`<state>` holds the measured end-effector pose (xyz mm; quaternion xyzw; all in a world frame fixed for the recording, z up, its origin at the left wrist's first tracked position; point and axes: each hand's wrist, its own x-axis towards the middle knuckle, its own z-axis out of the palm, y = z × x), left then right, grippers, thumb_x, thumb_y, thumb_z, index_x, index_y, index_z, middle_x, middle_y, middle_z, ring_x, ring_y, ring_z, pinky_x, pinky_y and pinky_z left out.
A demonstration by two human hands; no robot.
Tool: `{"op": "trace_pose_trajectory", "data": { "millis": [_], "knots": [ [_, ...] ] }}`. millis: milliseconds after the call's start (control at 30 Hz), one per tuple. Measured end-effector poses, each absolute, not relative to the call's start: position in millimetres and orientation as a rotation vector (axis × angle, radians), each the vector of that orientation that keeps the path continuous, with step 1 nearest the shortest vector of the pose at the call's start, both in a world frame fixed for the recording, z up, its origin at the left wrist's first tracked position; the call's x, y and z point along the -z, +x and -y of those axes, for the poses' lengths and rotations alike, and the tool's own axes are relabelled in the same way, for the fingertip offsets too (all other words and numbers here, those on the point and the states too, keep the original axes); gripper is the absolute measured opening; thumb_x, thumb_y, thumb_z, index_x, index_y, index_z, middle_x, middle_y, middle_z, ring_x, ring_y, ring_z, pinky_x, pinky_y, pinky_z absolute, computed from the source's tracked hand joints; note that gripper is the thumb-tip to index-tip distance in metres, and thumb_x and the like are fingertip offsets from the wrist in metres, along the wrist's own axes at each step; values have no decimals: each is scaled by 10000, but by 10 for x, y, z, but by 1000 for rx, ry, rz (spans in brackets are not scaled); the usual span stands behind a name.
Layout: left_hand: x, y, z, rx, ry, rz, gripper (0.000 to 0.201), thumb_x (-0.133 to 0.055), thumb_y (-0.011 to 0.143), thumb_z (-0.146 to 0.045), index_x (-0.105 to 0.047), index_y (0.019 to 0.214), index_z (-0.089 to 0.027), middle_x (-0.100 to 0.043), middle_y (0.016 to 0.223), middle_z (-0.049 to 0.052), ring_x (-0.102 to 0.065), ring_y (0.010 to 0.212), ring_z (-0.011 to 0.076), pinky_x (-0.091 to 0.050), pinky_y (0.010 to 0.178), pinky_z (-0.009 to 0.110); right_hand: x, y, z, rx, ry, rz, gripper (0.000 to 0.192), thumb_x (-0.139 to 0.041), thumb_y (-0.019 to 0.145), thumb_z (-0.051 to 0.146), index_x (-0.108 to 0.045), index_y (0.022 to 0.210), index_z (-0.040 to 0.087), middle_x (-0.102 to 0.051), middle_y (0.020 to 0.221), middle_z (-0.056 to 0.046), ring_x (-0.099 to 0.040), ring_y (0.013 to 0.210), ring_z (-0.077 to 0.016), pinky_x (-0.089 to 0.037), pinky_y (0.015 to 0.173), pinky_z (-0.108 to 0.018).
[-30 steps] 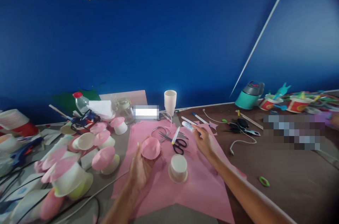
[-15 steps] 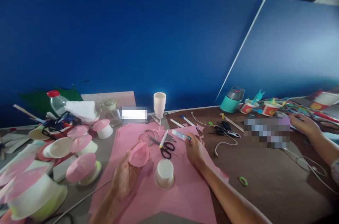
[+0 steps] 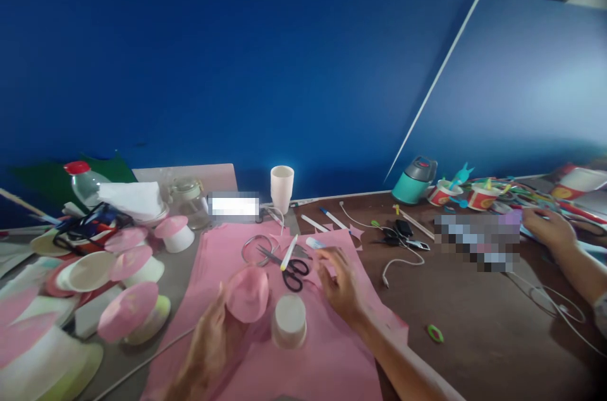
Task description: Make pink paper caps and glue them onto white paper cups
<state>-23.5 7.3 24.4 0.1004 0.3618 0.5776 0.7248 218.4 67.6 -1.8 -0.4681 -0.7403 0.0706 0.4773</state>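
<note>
My left hand [image 3: 213,338] grips a curved pink paper disc [image 3: 247,293] by its left edge. Over the pink paper sheets [image 3: 332,350], my right hand [image 3: 341,284] is open, its fingers bent and apart. Just beyond those fingers lies a white-and-blue tube [image 3: 315,243], partly hidden by them. Between my hands stands an upside-down white paper cup [image 3: 290,314]. Behind it are black-handled scissors [image 3: 294,274] with a white pen [image 3: 289,252] lying across them, and a ring of wire [image 3: 256,250].
At the left, several white cups with pink paper tops [image 3: 128,311] crowd the table. A tall white cup [image 3: 282,189] and a teal flask [image 3: 413,181] stand near the blue partition [image 3: 265,72]. Another person's hand [image 3: 550,230] works at the right.
My right hand has let go of the tube and drawn back slightly toward me. The pink disc in my left hand has tilted and shows more of its hollow. The view has shifted slightly.
</note>
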Motion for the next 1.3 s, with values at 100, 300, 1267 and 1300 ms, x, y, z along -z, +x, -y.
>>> {"op": "trace_pose_trajectory", "data": {
  "millis": [100, 300, 1267, 1300],
  "knots": [
    [-217, -288, -55, -1245, 312, -789, 520, -671, 897, -290, -575, 1402, -212, -766, 1112, 119, -749, 943, 305, -607, 870, 394, -146, 2048, -457, -387, -873, 1953, 275, -501, 964, 320, -589, 1203, 218, -677, 1112, -115, -655, 1044, -255, -558, 871, -383],
    [-193, -227, 32, -1131, 545, -709, 619, -757, 821, -462, -604, 1361, -202, -748, 1071, 152, -743, 837, 288, -607, 716, 352, -285, 1911, -157, -302, -519, 2143, 787, -468, 930, 655, -259, 1522, 180, -559, 1352, -191, -506, 1309, -354, -425, 1075, -560],
    [-215, -93, 52, -1119, 1106, -818, 713, -911, 553, -108, -707, 1226, -219, -648, 1323, 160, -506, 1325, 407, -368, 1136, 502, -504, 2095, -209, -266, -882, 2426, 491, -679, 828, 423, -591, 1246, 182, -615, 1026, -107, -570, 986, -303, -523, 877, -505],
    [-228, -63, 47, -1118, 1109, -795, 712, -909, 550, -109, -708, 1225, -210, -658, 1303, 167, -516, 1314, 414, -385, 1124, 505, -494, 2072, -193, -283, -871, 2431, 552, -674, 821, 495, -583, 1272, 190, -610, 1054, -111, -574, 1010, -314, -521, 891, -515]
  ]
}}
